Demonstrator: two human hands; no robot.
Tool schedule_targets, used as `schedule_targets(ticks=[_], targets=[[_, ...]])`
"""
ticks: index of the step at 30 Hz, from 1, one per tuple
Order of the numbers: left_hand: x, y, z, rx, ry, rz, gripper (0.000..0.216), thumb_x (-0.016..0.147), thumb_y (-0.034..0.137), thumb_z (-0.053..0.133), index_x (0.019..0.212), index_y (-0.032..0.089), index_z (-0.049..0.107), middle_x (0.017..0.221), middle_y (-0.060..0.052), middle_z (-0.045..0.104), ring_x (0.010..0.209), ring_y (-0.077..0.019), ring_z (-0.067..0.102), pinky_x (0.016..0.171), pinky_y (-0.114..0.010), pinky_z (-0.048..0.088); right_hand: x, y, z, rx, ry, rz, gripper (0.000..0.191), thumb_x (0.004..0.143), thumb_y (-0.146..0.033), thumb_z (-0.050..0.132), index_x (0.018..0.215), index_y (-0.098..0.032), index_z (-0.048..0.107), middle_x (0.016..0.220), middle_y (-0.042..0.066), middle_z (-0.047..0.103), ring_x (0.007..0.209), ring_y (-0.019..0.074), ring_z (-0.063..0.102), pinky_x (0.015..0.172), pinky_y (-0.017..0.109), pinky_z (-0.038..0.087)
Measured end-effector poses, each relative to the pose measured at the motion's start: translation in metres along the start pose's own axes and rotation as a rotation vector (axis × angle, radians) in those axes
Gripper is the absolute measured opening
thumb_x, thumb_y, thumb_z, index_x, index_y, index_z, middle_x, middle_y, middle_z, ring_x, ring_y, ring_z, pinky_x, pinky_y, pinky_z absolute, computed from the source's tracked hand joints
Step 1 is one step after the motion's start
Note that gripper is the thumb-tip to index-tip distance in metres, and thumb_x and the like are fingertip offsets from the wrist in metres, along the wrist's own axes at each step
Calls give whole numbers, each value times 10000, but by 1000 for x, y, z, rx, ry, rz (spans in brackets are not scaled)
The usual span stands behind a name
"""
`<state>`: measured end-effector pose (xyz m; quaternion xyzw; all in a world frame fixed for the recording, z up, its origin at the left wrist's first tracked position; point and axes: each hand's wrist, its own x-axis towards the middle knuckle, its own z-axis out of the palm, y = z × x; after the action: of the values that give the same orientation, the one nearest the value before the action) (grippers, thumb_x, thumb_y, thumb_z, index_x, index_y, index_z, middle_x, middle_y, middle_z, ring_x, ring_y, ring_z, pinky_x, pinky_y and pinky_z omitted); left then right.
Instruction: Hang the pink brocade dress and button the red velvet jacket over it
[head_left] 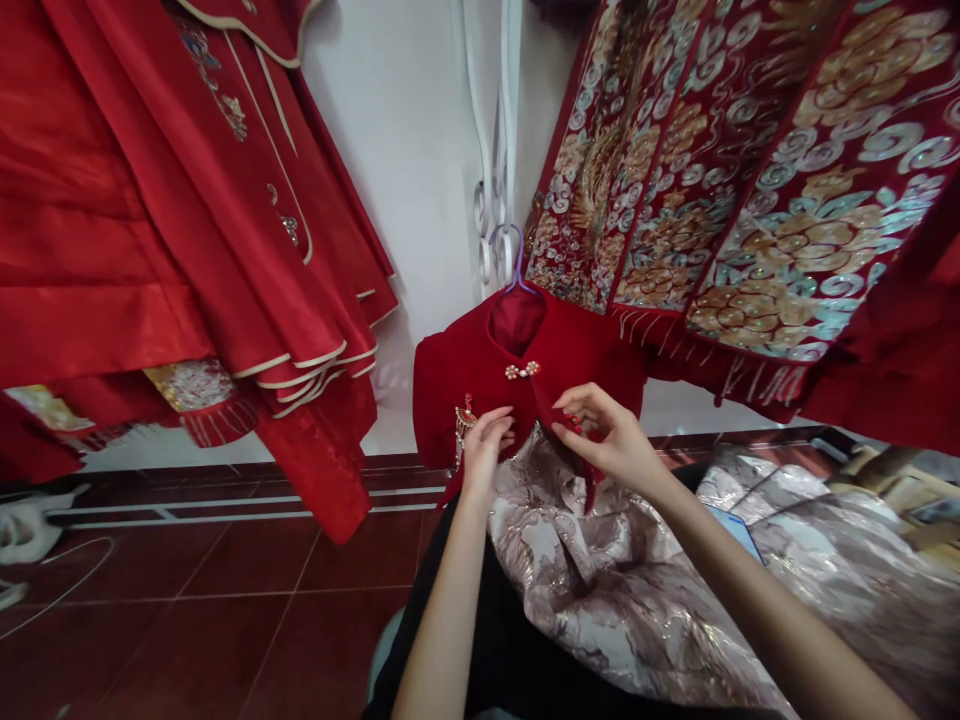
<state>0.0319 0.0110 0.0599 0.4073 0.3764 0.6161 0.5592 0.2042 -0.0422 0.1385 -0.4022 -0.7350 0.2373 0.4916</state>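
Wall [397, 150] is showing left of the collar-up red jacket [484, 372]; left hand [486, 448], right hand [609, 438]: fingers are curling, hold unclear.

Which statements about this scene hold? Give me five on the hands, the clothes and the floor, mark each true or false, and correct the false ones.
1. The velvety red jacket hangs on a purple hanger. True.
2. The bare right hand rests on the wall. False: it is at the jacket's front.
3. The bare left hand is beside a dangling red-and-gold beaded ornament. True.
4. The tiled floor is pale blue. False: it is dark red.
5. A flower-shaped beaded clasp sits below the jacket's neck opening. True.
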Motion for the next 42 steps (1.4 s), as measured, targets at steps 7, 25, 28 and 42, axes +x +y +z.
schedule_targets(ticks=[7, 25, 28, 42], targets=[[16, 2, -61, 185, 133, 222, 444, 646, 229, 734, 1068, 214, 598, 1142, -67, 591, 912, -140, 582, 856, -289, 453, -2, -18, -1, 152, -254, 67, 313, 783, -340, 660, 1065, -217, 603, 913, 24, 593, 684, 91, 541, 606, 227, 480], [10, 10, -44, -169, 40, 92, 432, 700, 238, 703, 1121, 175, 630, 1230, -108, 614, 1175, -201, 549, 1018, -323, 396, 49, 28, 65, -17, -212, -83, 280, 869, -302, 547, 1113, -207, 645, 986, 55, 633, 814, 127, 643, 777, 275, 548], [8, 12, -42, -132, 42, 135, 426, 711, 246, 709, 1122, 156, 640, 1222, -110, 621, 1172, -205, 554, 1047, -327, 381, 63, 42, 81, -91, -194, -100, 249, 882, -232, 515, 1086, -194, 653, 980, 64, 641, 824, 134, 647, 774, 273, 548], [12, 0, -20, -134, 356, 189, 286, 708, 185, 709, 986, 119, 697, 1034, -105, 705, 977, -201, 661, 955, -351, 489, 55, 40, 104, -335, -43, -83, 227, 895, -250, 497, 1061, -216, 649, 1002, 51, 633, 819, 141, 627, 770, 257, 509]])
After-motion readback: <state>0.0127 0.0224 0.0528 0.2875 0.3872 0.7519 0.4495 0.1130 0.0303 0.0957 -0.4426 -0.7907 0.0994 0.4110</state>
